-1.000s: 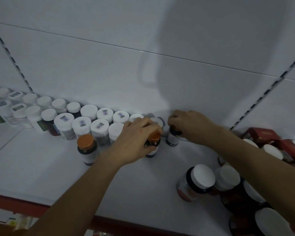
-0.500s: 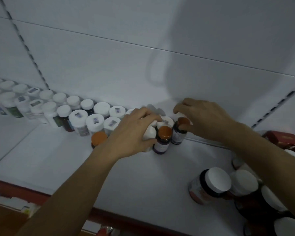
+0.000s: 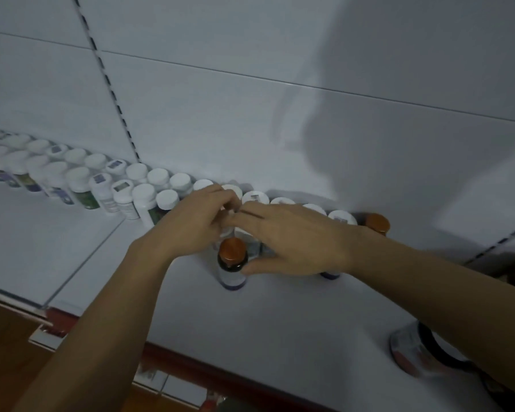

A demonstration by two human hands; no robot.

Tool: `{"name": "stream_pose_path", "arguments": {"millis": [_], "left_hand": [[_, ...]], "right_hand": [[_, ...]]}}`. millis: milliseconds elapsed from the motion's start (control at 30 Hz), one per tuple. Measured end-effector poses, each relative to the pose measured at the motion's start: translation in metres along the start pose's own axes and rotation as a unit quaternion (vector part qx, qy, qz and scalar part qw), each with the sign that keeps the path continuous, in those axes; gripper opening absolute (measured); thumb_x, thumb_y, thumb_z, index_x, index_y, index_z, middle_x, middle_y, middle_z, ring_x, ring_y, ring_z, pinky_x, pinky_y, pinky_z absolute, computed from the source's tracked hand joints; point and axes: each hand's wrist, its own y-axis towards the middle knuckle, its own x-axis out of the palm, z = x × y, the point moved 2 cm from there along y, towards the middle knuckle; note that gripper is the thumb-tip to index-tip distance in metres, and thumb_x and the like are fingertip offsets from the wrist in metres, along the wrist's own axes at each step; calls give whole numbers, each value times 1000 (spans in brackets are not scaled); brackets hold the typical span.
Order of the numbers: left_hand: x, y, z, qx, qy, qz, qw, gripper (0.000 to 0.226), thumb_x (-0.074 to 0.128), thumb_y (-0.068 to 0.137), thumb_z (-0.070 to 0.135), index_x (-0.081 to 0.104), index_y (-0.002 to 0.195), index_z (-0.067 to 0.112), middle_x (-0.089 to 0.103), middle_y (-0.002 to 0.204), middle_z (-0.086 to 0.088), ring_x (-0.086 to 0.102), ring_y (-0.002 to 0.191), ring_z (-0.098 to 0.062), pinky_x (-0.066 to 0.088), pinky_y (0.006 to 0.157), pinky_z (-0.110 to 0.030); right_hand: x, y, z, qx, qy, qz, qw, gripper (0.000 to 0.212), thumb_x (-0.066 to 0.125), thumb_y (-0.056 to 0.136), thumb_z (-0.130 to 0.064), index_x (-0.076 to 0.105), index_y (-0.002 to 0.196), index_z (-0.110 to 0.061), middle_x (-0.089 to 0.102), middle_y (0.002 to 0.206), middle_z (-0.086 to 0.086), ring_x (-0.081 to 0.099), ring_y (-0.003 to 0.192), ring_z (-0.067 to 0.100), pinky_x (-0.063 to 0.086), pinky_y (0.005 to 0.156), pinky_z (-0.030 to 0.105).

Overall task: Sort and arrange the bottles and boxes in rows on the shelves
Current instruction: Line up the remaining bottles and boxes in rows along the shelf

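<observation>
Two rows of white-capped bottles [image 3: 158, 176] run along the back of the white shelf [image 3: 280, 322]. My left hand [image 3: 191, 227] curls its fingers round a white-capped bottle in the front row; the bottle itself is mostly hidden. My right hand [image 3: 295, 242] lies over the neighbouring bottles with its fingers stretched, touching the left hand's fingertips. Its thumb rests against an orange-capped dark bottle [image 3: 232, 260] standing just in front. A second orange-capped bottle [image 3: 376, 223] stands at the back wall, to the right. The base of another small bottle [image 3: 329, 275] shows under my right wrist.
A large dark jar [image 3: 411, 352] is partly hidden by my right forearm at the lower right. The shelf's red front edge [image 3: 191, 361] runs below my arms. A slotted upright [image 3: 113, 93] divides the back wall.
The view has shifted left. My right hand left the orange-capped bottle at the back and moved left to meet the left hand over the front row. One orange-capped bottle now stands in front of both hands.
</observation>
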Motion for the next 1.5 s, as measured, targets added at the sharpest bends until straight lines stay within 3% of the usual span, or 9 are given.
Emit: {"name": "stream_pose_path", "arguments": {"millis": [167, 367, 467, 567, 767, 933, 1133, 1333, 1500], "left_hand": [[-6, -3, -15, 19, 1, -29, 999, 29, 60, 77, -5, 67, 94, 18, 56, 91, 8, 52, 84, -5, 34, 65, -19], [-15, 14, -13, 51, 16, -22, 998, 32, 54, 88, -2, 63, 92, 29, 57, 80, 16, 56, 70, -2, 40, 62, -24], [-5, 30, -3, 112, 14, -13, 994, 21, 59, 93, 7, 66, 101, 25, 61, 97, 12, 60, 83, -12, 48, 73, -31], [21, 46, 25, 199, 15, 4, 980, 16, 62, 95, 18, 65, 110, 16, 57, 116, 2, 56, 101, -18, 41, 83, -27], [83, 59, 76, 227, 45, -76, 970, 76, 73, 79, 60, 48, 142, 27, 43, 145, 0, 42, 132, -22, 38, 107, -46], [89, 67, 78, 205, 78, -92, 971, 101, 87, 63, 49, 38, 150, 34, 36, 144, 5, 33, 133, -21, 31, 107, -43], [92, 65, 77, 207, 80, -77, 972, 100, 86, 65, 46, 37, 151, 33, 37, 142, 7, 35, 132, -18, 30, 105, -38], [93, 63, 78, 203, 92, -64, 973, 93, 85, 66, 47, 44, 147, 28, 40, 142, 5, 40, 130, -21, 35, 104, -42], [91, 61, 80, 194, 104, -66, 973, 93, 85, 66, 50, 44, 147, 27, 38, 143, 5, 36, 130, -19, 38, 105, -45]], "right_hand": [[24, 27, -4, 40, 38, -18, 998, 56, 72, 86, -40, 49, 131, -17, 61, 101, -3, 59, 85, 18, 53, 71, 44], [-10, 2, 7, 112, 86, 37, 989, 37, 65, 90, -44, 62, 120, -23, 64, 88, -13, 57, 79, 4, 48, 75, 27], [-49, -35, 21, 203, 108, 82, 970, 41, 63, 92, -50, 60, 126, -28, 67, 86, -9, 63, 74, 7, 49, 69, 21], [-81, -79, 32, 283, 167, 149, 933, 36, 72, 92, -33, 62, 126, -26, 66, 86, -3, 66, 63, 21, 53, 62, 29], [-97, -142, 43, 377, 25, 186, 907, 19, 66, 81, -39, 72, 89, -23, 68, 80, -10, 63, 71, 10, 47, 63, 15], [-65, -163, 48, 416, -41, 82, 905, 17, 72, 81, -35, 68, 78, -19, 65, 72, -7, 59, 67, 9, 50, 67, 26], [-27, -154, 60, 411, -11, 0, 912, 19, 71, 82, -32, 62, 89, -16, 63, 79, 0, 58, 73, 15, 50, 71, 35], [-21, -148, 64, 374, 9, 2, 927, 28, 74, 87, -35, 63, 104, -16, 63, 88, 0, 55, 74, 10, 42, 72, 24], [-21, -159, 67, 345, 74, 3, 936, 47, 78, 85, -33, 55, 125, -23, 67, 102, -6, 63, 77, 5, 52, 75, 25]]}}
